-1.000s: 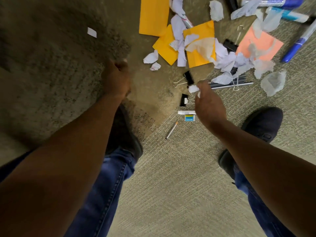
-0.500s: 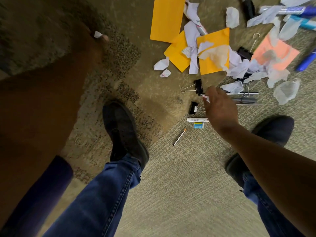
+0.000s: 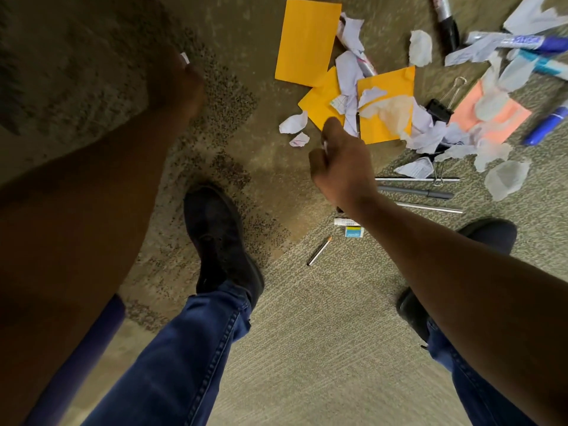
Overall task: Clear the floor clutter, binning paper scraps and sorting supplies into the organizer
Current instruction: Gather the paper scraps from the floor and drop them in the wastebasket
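Mottled olive carpet [image 3: 307, 348] runs under your feet, with the clutter spread ahead. Your left hand [image 3: 176, 87] is curled shut, a small white paper scrap [image 3: 184, 57] poking out at the knuckles. Your right hand [image 3: 341, 164] hovers over the pile's near edge, fingers bunched around something pale; I cannot tell what, or whether it is truly gripped. For a clean pickup, pinch the two crumpled white scraps [image 3: 294, 123] beside the orange paper sheets [image 3: 307, 41] one at a time, leaving the black binder clip [image 3: 439, 110] and grey pen [image 3: 415, 192] for sorting. Neither bin nor organizer is in view.
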A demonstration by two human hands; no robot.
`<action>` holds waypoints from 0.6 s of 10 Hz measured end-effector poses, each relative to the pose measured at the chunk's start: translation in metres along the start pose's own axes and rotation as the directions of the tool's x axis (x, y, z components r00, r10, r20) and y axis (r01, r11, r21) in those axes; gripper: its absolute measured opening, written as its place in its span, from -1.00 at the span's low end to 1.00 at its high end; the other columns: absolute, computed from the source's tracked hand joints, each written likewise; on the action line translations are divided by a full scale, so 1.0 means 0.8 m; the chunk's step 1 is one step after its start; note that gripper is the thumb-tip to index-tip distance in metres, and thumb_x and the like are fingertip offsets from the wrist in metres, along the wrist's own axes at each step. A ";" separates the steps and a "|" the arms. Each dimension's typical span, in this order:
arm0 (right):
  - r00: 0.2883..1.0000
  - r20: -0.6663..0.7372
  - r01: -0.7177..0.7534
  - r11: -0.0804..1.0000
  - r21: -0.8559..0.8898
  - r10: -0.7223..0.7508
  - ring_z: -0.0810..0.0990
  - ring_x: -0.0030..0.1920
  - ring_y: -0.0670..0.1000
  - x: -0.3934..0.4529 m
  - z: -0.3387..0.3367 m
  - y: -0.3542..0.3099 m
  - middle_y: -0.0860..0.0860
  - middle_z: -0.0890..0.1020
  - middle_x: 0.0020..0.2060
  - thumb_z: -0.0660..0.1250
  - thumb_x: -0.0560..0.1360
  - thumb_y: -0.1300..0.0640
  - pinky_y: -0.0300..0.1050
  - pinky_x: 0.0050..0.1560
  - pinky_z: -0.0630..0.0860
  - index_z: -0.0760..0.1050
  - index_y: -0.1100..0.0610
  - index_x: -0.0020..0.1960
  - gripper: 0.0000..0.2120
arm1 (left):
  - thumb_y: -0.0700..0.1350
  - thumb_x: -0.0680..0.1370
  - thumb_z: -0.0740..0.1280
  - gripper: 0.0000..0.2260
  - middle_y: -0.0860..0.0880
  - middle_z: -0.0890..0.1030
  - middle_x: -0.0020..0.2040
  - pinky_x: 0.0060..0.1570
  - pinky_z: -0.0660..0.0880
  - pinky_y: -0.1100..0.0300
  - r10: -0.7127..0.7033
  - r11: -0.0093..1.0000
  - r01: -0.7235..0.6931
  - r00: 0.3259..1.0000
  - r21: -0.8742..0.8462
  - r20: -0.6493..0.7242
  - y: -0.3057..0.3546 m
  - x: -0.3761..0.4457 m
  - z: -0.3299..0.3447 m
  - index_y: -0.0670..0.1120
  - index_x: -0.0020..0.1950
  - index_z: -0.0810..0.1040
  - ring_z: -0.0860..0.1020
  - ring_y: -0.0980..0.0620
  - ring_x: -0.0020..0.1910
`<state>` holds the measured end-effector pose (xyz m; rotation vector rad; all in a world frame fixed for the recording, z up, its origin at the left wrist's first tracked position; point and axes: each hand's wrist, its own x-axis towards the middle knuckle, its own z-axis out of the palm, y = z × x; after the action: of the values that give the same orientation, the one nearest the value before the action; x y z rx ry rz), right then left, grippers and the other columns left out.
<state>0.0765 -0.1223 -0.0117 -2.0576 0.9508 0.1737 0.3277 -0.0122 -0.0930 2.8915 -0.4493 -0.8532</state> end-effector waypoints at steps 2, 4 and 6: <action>0.999 0.004 -0.035 0.984 -0.173 0.036 0.54 -0.08 0.22 0.015 0.026 -0.010 0.17 0.58 -0.08 0.15 0.55 0.17 -0.09 -0.27 0.17 0.44 0.21 0.14 -0.78 | -0.22 0.37 0.14 -0.92 -0.13 0.40 -0.32 -0.37 0.29 0.16 0.086 0.987 -0.068 0.989 -0.147 0.122 0.053 -0.063 -0.022 -0.16 -0.32 0.37 0.40 -0.01 -0.31; 0.989 0.010 -0.147 0.975 -0.167 0.150 0.52 0.05 0.17 0.017 0.045 -0.009 0.17 0.55 0.05 0.34 0.52 -0.02 -0.06 -0.14 0.34 0.40 0.20 0.20 -0.62 | -0.19 0.60 0.16 -0.84 -0.23 0.53 -0.06 -0.11 0.33 0.01 0.375 0.922 -0.349 0.912 -0.165 0.168 0.084 -0.107 -0.002 -0.26 0.01 0.46 0.49 -0.12 -0.09; 0.991 0.003 -0.128 0.975 -0.181 0.131 0.54 -0.02 0.24 0.022 0.050 -0.003 0.18 0.54 0.01 0.29 0.54 0.10 -0.05 -0.28 0.27 0.41 0.20 0.16 -0.74 | 0.05 0.52 0.38 -0.64 -0.04 0.44 -0.20 -0.28 0.21 0.21 0.588 0.804 -0.542 0.786 -0.243 0.192 0.088 -0.117 0.012 -0.25 0.02 0.48 0.40 0.03 -0.24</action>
<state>0.0983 -0.1016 -0.0434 -2.1558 1.0956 0.3557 0.2298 -0.0507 -0.0406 2.2649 -1.1361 -1.0817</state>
